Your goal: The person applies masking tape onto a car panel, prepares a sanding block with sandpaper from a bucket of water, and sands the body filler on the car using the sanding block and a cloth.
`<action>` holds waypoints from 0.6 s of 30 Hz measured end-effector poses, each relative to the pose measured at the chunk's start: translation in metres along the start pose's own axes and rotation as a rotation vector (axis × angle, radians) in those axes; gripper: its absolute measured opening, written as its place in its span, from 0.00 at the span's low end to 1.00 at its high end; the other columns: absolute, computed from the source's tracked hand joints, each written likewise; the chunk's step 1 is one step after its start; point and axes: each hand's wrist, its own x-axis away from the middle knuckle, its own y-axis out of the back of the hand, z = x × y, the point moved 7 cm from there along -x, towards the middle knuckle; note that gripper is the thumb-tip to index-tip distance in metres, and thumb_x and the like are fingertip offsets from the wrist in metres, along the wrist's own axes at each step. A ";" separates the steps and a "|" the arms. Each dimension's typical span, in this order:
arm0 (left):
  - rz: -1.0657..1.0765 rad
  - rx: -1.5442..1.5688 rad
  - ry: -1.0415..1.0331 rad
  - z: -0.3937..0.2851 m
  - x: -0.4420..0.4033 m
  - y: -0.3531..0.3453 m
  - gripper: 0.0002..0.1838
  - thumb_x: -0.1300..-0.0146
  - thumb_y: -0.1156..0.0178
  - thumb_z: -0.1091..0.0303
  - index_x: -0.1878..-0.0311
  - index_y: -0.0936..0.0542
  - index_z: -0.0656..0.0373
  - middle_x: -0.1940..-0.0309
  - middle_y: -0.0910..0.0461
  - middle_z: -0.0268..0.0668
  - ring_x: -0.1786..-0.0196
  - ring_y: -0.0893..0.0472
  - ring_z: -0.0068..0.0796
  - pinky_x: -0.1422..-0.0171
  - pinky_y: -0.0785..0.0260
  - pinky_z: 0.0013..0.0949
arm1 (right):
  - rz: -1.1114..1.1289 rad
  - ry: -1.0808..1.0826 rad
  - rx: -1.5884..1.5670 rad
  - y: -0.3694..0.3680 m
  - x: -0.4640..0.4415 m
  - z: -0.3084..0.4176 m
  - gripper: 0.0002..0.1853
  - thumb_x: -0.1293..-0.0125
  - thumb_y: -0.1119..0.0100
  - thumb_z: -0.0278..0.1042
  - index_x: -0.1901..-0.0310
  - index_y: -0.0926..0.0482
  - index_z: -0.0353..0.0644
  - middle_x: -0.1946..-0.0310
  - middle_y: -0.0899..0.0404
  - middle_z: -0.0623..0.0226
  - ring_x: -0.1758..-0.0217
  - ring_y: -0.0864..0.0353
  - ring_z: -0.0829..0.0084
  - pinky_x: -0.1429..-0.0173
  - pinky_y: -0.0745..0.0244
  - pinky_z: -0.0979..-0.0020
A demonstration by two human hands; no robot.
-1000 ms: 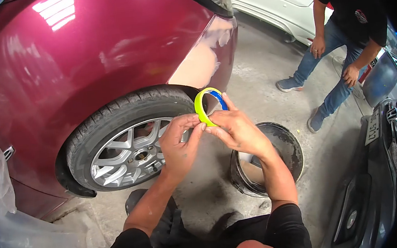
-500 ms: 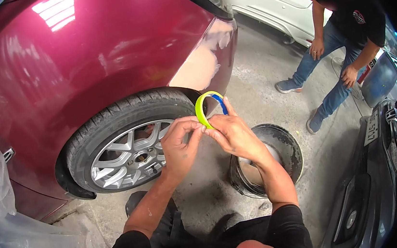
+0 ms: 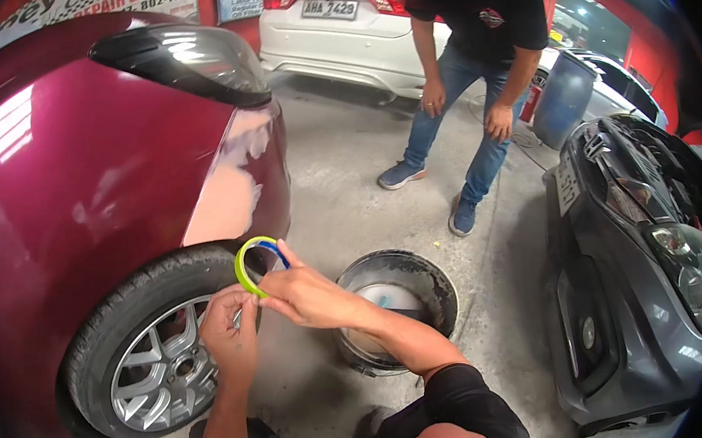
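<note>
Since the earlier frame the head view has swung up and right, bringing wall signs (image 3: 136,4) into sight. The right hand (image 3: 310,297) still holds the yellow-green tape roll (image 3: 243,270), fingers closed on the ring; the left hand (image 3: 227,322) remains pinched at its lower edge. The roll is raised by the maroon car's (image 3: 107,176) wheel (image 3: 114,329), left of the black bucket (image 3: 433,279). A co-worker (image 3: 482,43) stands beyond, leaning forward.
</note>
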 end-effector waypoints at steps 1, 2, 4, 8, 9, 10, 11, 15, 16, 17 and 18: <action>-0.009 0.037 0.013 0.000 0.001 -0.002 0.10 0.28 0.39 0.87 0.46 0.21 0.68 0.49 0.15 0.41 0.49 0.13 0.25 0.41 0.20 0.28 | 0.004 -0.009 0.004 0.002 0.002 0.001 0.09 0.24 0.40 0.33 0.60 0.23 0.36 0.68 0.23 0.56 0.55 0.19 0.45 0.15 0.57 0.33; -0.020 0.072 0.027 -0.001 0.001 -0.004 0.10 0.28 0.40 0.87 0.46 0.21 0.68 0.49 0.16 0.41 0.50 0.14 0.24 0.42 0.20 0.27 | 0.009 -0.016 0.005 0.004 0.002 0.002 0.09 0.24 0.40 0.33 0.61 0.24 0.36 0.67 0.22 0.55 0.55 0.19 0.44 0.14 0.57 0.33; -0.079 0.104 0.119 -0.007 0.001 -0.008 0.10 0.28 0.39 0.86 0.46 0.22 0.69 0.48 0.15 0.42 0.48 0.14 0.24 0.42 0.20 0.26 | 0.006 -0.014 0.019 0.009 0.002 0.006 0.10 0.24 0.39 0.33 0.62 0.26 0.36 0.68 0.22 0.53 0.54 0.18 0.43 0.15 0.55 0.33; -0.105 0.100 0.100 -0.004 0.001 -0.008 0.11 0.28 0.38 0.86 0.45 0.21 0.70 0.49 0.14 0.42 0.47 0.14 0.24 0.42 0.20 0.26 | -0.010 -0.003 0.073 0.013 0.001 0.008 0.09 0.25 0.39 0.32 0.61 0.25 0.37 0.69 0.22 0.56 0.55 0.18 0.46 0.15 0.54 0.33; -0.100 0.110 0.097 0.000 0.001 -0.008 0.11 0.28 0.38 0.86 0.45 0.21 0.70 0.50 0.14 0.42 0.47 0.14 0.24 0.42 0.20 0.26 | -0.011 -0.004 0.097 0.011 0.000 0.006 0.08 0.25 0.38 0.32 0.61 0.24 0.37 0.69 0.23 0.57 0.56 0.18 0.47 0.15 0.54 0.33; -0.094 0.116 0.098 0.003 0.002 -0.007 0.11 0.28 0.38 0.86 0.45 0.21 0.70 0.50 0.14 0.42 0.47 0.14 0.24 0.42 0.20 0.26 | -0.011 -0.006 0.114 0.009 0.000 0.006 0.07 0.25 0.38 0.32 0.60 0.23 0.37 0.69 0.23 0.59 0.57 0.18 0.48 0.15 0.53 0.32; -0.094 0.130 0.105 0.003 0.002 -0.007 0.11 0.28 0.38 0.86 0.45 0.21 0.70 0.51 0.14 0.42 0.47 0.13 0.24 0.42 0.20 0.26 | -0.012 -0.006 0.109 0.009 0.000 0.006 0.07 0.26 0.38 0.31 0.60 0.23 0.37 0.69 0.23 0.59 0.58 0.18 0.48 0.15 0.53 0.32; -0.080 0.172 0.126 0.004 0.001 -0.005 0.10 0.27 0.38 0.86 0.46 0.21 0.70 0.52 0.14 0.40 0.49 0.14 0.23 0.43 0.20 0.26 | -0.028 -0.010 0.091 0.005 0.001 0.007 0.07 0.26 0.38 0.30 0.61 0.24 0.37 0.70 0.24 0.59 0.58 0.18 0.49 0.15 0.54 0.32; -0.073 0.181 0.128 0.004 0.000 -0.004 0.10 0.27 0.38 0.86 0.46 0.21 0.69 0.52 0.14 0.40 0.49 0.14 0.23 0.43 0.20 0.26 | -0.036 -0.011 0.090 0.004 0.001 0.008 0.07 0.26 0.38 0.30 0.61 0.24 0.37 0.70 0.24 0.59 0.58 0.18 0.48 0.15 0.54 0.32; -0.067 0.186 0.141 0.006 0.000 -0.004 0.10 0.27 0.38 0.86 0.46 0.21 0.69 0.52 0.14 0.40 0.49 0.14 0.23 0.43 0.20 0.26 | -0.040 -0.010 0.094 0.004 0.001 0.008 0.07 0.26 0.38 0.30 0.61 0.24 0.36 0.70 0.24 0.58 0.59 0.18 0.48 0.16 0.53 0.31; -0.062 0.191 0.155 0.007 0.000 -0.003 0.10 0.27 0.38 0.86 0.46 0.21 0.69 0.53 0.14 0.40 0.49 0.14 0.23 0.43 0.20 0.25 | -0.043 -0.010 0.097 0.003 0.001 0.009 0.07 0.26 0.38 0.30 0.61 0.24 0.36 0.70 0.25 0.58 0.59 0.18 0.48 0.16 0.53 0.31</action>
